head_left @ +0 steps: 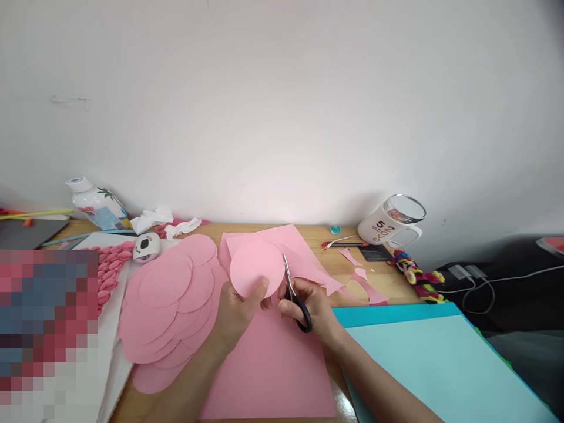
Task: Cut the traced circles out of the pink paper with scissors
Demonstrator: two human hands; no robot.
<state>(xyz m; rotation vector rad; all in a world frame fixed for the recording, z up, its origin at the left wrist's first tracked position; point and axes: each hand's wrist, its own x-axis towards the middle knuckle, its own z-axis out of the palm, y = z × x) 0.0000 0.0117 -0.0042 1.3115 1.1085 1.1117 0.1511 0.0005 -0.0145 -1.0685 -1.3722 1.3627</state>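
Note:
My left hand (244,302) pinches a round pink paper circle (255,262), thumb on top near its lower edge. Black-handled scissors (302,311) are in my right hand (311,302), with the blades pointing up along the circle's right edge. Behind the circle lies a cut pink sheet (291,244) with a pointed strip at its right. Beneath both hands is a larger pink sheet (268,376) on the table. To the left of my left hand, many pink paper circles (165,282) are heaped and overlapping.
Pink offcuts (368,288) lie right of my hands, near a white mug (390,222) and a small doll figure (416,275). Turquoise sheets (432,358) cover the right front. A white bottle (97,202), a white device (147,247) and crumpled tissue (152,220) stand back left, before the wall.

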